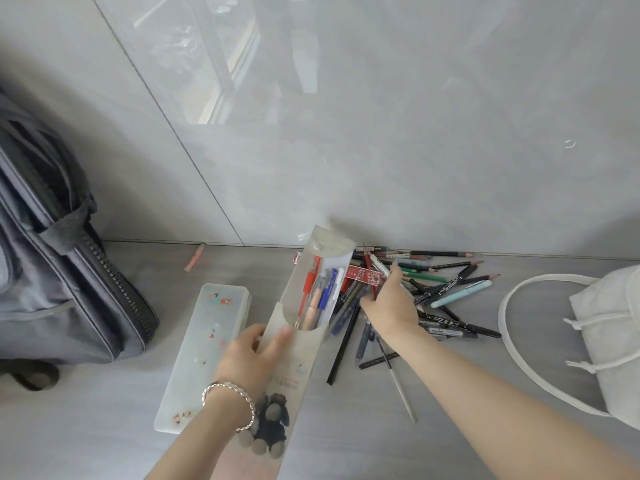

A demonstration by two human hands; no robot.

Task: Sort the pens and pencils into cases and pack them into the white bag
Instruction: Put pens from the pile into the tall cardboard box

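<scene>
Open case (pixel 308 355) in L hand (pixel 250 356) grip — R hand (pixel 391 306) atop pen pile (pixel 450 289), hold unclear.

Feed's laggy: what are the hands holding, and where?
The left hand grips the open pencil case at mid-body, below its opening. The right hand rests on the pen pile; whether it pinches one cannot be told.

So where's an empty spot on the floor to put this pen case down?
Bare floor lies between the grey bag and the frosted case, and nearer you, left of that case. There's a narrow strip between the pen pile and the strap of the white bag. It's crowded right of the held case, where the pile spreads.
</scene>
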